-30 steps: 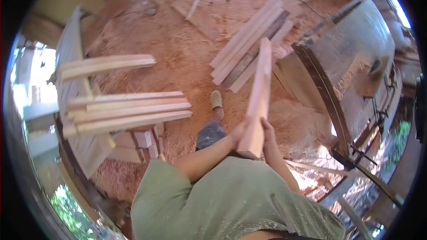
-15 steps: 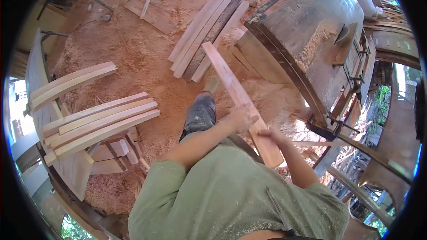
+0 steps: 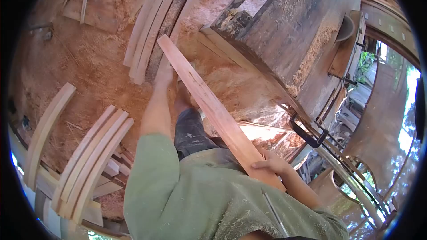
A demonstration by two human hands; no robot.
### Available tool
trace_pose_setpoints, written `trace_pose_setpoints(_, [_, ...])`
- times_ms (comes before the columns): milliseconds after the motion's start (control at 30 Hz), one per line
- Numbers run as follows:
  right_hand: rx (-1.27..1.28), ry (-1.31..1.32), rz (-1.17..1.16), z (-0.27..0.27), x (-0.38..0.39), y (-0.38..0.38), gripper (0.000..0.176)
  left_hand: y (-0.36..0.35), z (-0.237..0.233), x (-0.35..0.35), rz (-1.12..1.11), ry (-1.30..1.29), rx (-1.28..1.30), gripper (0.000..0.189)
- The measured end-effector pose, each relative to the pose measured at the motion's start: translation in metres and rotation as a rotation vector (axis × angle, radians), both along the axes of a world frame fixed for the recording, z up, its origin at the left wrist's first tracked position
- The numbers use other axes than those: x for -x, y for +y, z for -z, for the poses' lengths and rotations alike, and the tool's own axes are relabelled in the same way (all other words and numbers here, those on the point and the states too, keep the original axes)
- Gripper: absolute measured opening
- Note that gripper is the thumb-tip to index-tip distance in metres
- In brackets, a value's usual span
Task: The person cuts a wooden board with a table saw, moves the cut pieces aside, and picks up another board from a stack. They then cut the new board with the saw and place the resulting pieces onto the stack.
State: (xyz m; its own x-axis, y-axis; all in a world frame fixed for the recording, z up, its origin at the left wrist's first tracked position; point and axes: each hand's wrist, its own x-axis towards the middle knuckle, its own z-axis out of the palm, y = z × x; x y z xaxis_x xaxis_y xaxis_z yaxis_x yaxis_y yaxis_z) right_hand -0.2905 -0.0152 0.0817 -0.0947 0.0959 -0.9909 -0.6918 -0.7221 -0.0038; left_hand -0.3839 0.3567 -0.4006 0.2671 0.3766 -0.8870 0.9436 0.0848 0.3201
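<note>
A long reddish wooden plank (image 3: 209, 106) runs diagonally from the upper middle down to my waist. My right hand (image 3: 270, 165) grips its near end against my green shirt. My left hand (image 3: 165, 76) is stretched far forward beside the plank's far part, over a row of pale planks (image 3: 149, 35) lying on the sawdust floor. Whether that hand holds anything I cannot make out.
A big dusty saw table (image 3: 293, 31) with sawdust heaps stands at the right, a black clamp (image 3: 307, 135) at its near edge. Curved wooden slats (image 3: 91, 160) are stacked on a stand at the lower left. Sawdust covers the ground.
My left hand left the plank and reached forward toward the planks on the floor. My right hand alone now holds the plank, whose near end dropped to my waist. My head leaned forward.
</note>
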Motion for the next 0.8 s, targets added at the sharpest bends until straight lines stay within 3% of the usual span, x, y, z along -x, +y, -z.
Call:
trace_pose_setpoints(67, [-0.047, -0.038, -0.067, 0.009, -0.003, -0.003, 0.065, -0.057, 0.049, 0.011, -0.331, -0.120, 0.436, 0.089])
trace_pose_setpoints(133, [-0.064, -0.101, -0.113, 0.006, 0.001, -0.008, 0.066, -0.092, -0.140, -0.037, -0.888, -0.222, 0.835, 0.095])
trace_pose_setpoints(167, [-0.087, -0.171, -0.272, 0.004, -0.001, -0.007, 0.067, -0.118, -0.051, -0.013, -1.009, -0.313, 0.944, 0.097])
trace_pose_setpoints(200, [-0.104, -0.246, -0.429, 0.000, -0.001, -0.010, 0.068, -0.124, -0.074, -0.015, -1.096, -0.308, 0.863, 0.096])
trace_pose_setpoints(233, [-0.100, -0.287, -0.396, -0.008, 0.004, -0.017, 0.068, -0.129, -0.097, -0.016, -1.122, -0.349, 0.775, 0.095])
trace_pose_setpoints(267, [-0.105, -0.431, -0.646, -0.014, 0.010, -0.024, 0.069, -0.132, -0.120, -0.017, -1.066, -0.485, 0.721, 0.090])
trace_pose_setpoints(300, [-0.089, -0.565, -0.896, -0.023, 0.017, -0.032, 0.070, -0.136, -0.137, -0.016, -1.115, -0.641, 0.837, 0.085])
trace_pose_setpoints(333, [-0.059, -0.571, -0.850, -0.037, 0.025, -0.043, 0.070, -0.140, -0.169, -0.018, -1.229, -0.549, 0.744, 0.070])
trace_pose_setpoints(367, [-0.057, -0.597, -0.807, -0.050, 0.034, -0.060, 0.070, -0.146, -0.184, -0.013, -1.178, -0.559, 0.748, 0.070])
trace_pose_setpoints(433, [-0.137, -0.431, -0.449, -0.067, 0.047, -0.120, 0.064, -0.157, -0.211, -0.010, -1.231, -0.892, 0.611, 0.064])
trace_pose_setpoints(467, [-0.117, -0.335, -0.306, -0.071, 0.057, -0.157, 0.063, -0.161, -0.223, -0.008, -1.189, -0.923, 0.617, 0.064])
trace_pose_setpoints(533, [-0.018, -0.190, -0.177, -0.073, 0.094, -0.227, 0.057, -0.164, -0.244, -0.007, -0.846, -1.345, 1.474, 0.048])
trace_pose_setpoints(600, [-0.057, -0.207, -0.136, -0.071, 0.139, -0.268, 0.052, -0.170, -0.266, -0.020, -0.824, -1.316, 1.586, 0.046])
trace_pose_setpoints(667, [-0.141, -0.398, 0.771, -0.046, 0.201, -0.301, 0.056, -0.182, -0.288, -0.033, -0.888, -1.199, 1.807, 0.049])
trace_pose_setpoints(700, [-0.167, -0.412, 0.768, -0.023, 0.228, -0.320, 0.056, -0.191, -0.298, -0.042, -0.860, -1.223, 1.806, 0.049])
trace_pose_setpoints(767, [-0.082, -0.521, 1.275, 0.022, 0.275, -0.349, 0.056, -0.210, -0.318, -0.059, -0.633, -1.259, 1.882, 0.047])
trace_pose_setpoints(800, [-0.071, -0.452, 1.466, 0.024, 0.287, -0.350, 0.059, -0.224, -0.333, -0.064, -0.665, -1.270, 1.814, 0.058])
